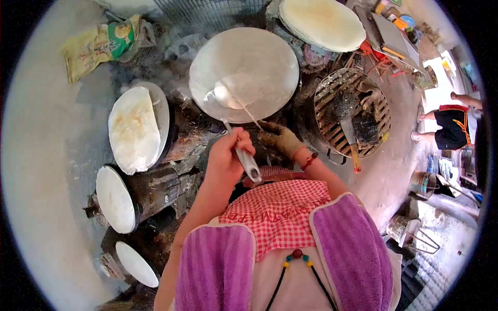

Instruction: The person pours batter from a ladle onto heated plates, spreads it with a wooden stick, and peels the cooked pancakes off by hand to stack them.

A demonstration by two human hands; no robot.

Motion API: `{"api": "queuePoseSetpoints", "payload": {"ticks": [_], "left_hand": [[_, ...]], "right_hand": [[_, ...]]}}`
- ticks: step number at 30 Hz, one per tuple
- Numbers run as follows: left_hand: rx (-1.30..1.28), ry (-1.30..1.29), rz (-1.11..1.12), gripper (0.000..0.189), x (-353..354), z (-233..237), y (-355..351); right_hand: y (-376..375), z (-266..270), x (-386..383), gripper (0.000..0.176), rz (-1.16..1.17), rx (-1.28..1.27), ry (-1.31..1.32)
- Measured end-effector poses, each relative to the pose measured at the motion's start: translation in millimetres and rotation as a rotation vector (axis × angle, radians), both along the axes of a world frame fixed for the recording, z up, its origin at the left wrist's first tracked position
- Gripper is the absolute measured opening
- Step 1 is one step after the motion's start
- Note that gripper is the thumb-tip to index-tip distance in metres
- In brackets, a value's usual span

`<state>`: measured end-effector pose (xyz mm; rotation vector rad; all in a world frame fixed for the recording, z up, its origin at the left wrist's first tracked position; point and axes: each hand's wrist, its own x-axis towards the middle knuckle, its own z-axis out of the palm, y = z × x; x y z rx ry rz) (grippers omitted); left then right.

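In front of me is a round griddle (249, 57) with a pale, thin layer over it and a brighter white patch (225, 96) toward its near side. My left hand (227, 155) is closed around the metal handle of a ladle-like tool (249, 165); the handle's end points back at me and its upper part reaches the griddle's near rim. My right hand (280, 139), in a soiled glove, grips a thin stick (243, 105) that slants across the griddle over the white patch.
Folded flatbread (134, 129) covers a griddle at left, with more white-topped griddles (115, 199) below it. A stack of round flatbreads (324, 23) stands upper right. A scraper (349, 137) lies on a slatted round stand (327, 124). Another person (451, 127) is far right.
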<state>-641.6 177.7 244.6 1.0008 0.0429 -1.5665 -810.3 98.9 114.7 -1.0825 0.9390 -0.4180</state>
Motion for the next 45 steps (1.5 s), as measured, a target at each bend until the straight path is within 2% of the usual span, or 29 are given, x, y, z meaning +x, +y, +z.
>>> {"api": "queuePoseSetpoints", "payload": {"ticks": [3, 4, 6, 7, 9, 10, 12, 13, 15, 17, 19, 20, 21, 22, 24, 26, 27, 29, 30, 31, 33, 35, 36, 37, 38, 40, 41, 43, 45], "left_hand": [[-0.050, 1.172, 0.303, 0.029, 30.6, 11.9, 2.5], [-0.164, 1.201, 0.296, 0.038, 31.5, 18.5, 12.3], [-0.334, 1.062, 0.197, 0.040, 33.9, 18.9, 40.0], [-0.476, 0.917, 0.082, 0.043, 33.9, 20.3, 52.8], [-0.523, 0.751, 0.094, 0.046, 31.8, 30.8, 64.5], [-0.495, 0.667, 0.136, 0.046, 31.2, 36.3, 67.7], [-0.419, 0.622, 0.260, 0.045, 32.4, 51.3, 74.5], [-0.431, 0.737, 0.276, 0.045, 35.9, 61.2, 75.1], [-0.360, 0.616, 0.296, 0.046, 48.4, 75.8, 93.1], [-0.377, 0.331, 0.266, 0.047, 64.7, 93.0, 129.7], [-0.535, 0.270, 0.293, 0.050, 85.7, 100.0, 178.8], [-0.628, 0.252, 0.329, 0.051, 96.9, 97.8, 201.2], [-0.724, 0.231, 0.359, 0.052, 107.0, 95.8, 220.6], [-0.773, 0.172, 0.385, 0.050, 117.2, 94.4, 232.7], [-0.715, 0.226, 0.482, 0.049, 139.3, 95.7, 253.1], [-0.599, 0.411, 0.569, 0.046, 171.8, 92.2, 278.5], [-0.620, 0.423, 0.585, 0.046, 186.2, 84.3, 294.3], [-0.526, 0.584, 0.672, 0.047, 210.1, 66.8, 324.2], [-0.538, 0.575, 0.679, 0.046, 217.5, 58.6, 339.7], [-0.533, 0.585, 0.690, 0.046, 221.8, 55.1, 351.7], [-0.532, 0.527, 0.784, 0.046, 226.9, 48.2, 374.0], [-0.507, 0.512, 0.776, 0.043, 234.9, 39.3, 395.6], [-0.492, 0.478, 0.831, 0.043, 236.6, 37.5, 401.7], [-0.484, 0.447, 0.881, 0.044, 237.5, 34.9, 405.0], [-0.539, 0.447, 0.879, 0.044, 236.8, 32.0, 408.6], [-0.525, 0.437, 0.981, 0.046, 226.9, 41.5, 406.3], [-0.569, 0.471, 1.018, 0.047, 221.7, 42.5, 405.3], [-0.613, 0.497, 1.092, 0.048, 208.2, 42.1, 405.0], [-0.650, 0.508, 1.164, 0.049, 199.1, 44.4, 403.8]], "right_hand": [[-6.0, 33.8, -26.3, 0.050, 0.016, 0.108, 0.016], [-6.1, 39.5, -40.3, 0.049, -0.014, 0.038, -0.012], [-16.9, 8.4, -70.6, 0.049, -0.204, -0.257, -0.009], [-16.0, 22.8, -71.3, 0.048, -0.434, 0.072, -0.207], [-30.7, 24.7, -70.8, 0.047, -0.478, 0.138, -0.018], [-33.7, 26.7, -60.2, 0.047, -0.446, 0.135, -0.018], [-27.6, 30.7, -29.9, 0.045, 0.158, -0.426, 0.359], [-26.8, 32.4, -19.1, 0.045, 0.188, -0.425, 0.351], [-28.3, 40.7, 4.6, 0.046, 0.388, -0.511, 0.357], [-28.5, 49.2, -2.5, 0.046, 0.232, -0.417, 0.249], [-33.7, 19.5, -21.8, 0.047, -0.103, -0.195, 0.065], [-22.3, 46.2, -15.4, 0.048, -0.222, -0.080, 0.168], [-19.5, 11.5, -21.8, 0.052, -0.075, -0.434, 0.369], [-9.1, -27.5, -18.0, 0.054, -0.013, -0.463, 0.297], [15.8, -29.2, 11.8, 0.056, 0.056, -0.508, 0.221], [51.0, 27.9, 55.9, 0.060, 0.167, -0.277, 0.362], [52.3, 23.3, 68.9, 0.060, 0.183, -0.300, 0.373], [65.9, 36.2, 108.9, 0.056, 0.027, -0.340, 0.166], [66.7, 51.9, 117.1, 0.046, -0.070, -0.078, 0.006], [59.7, 49.2, 127.7, 0.036, -0.114, -0.127, -0.276], [63.8, 90.2, 159.9, 0.034, -0.181, -0.019, -0.481], [61.0, 110.8, 195.0, 0.035, -0.184, -0.035, -0.323], [48.8, 93.3, 208.9, 0.036, -0.086, 0.078, -0.309], [33.1, 83.1, 224.8, 0.036, 0.024, -0.098, -0.100], [30.0, 96.4, 242.4, 0.039, 0.121, -0.020, -0.025], [-19.9, 39.3, 276.4, 0.036, 0.025, -0.399, 0.102], [-59.4, 17.7, 295.3, 0.036, 0.040, -0.414, 0.107], [-107.1, 3.6, 339.0, 0.032, 0.048, -0.437, 0.593], [-124.1, 3.9, 375.4, 0.032, 0.077, -0.393, 0.552]]}}
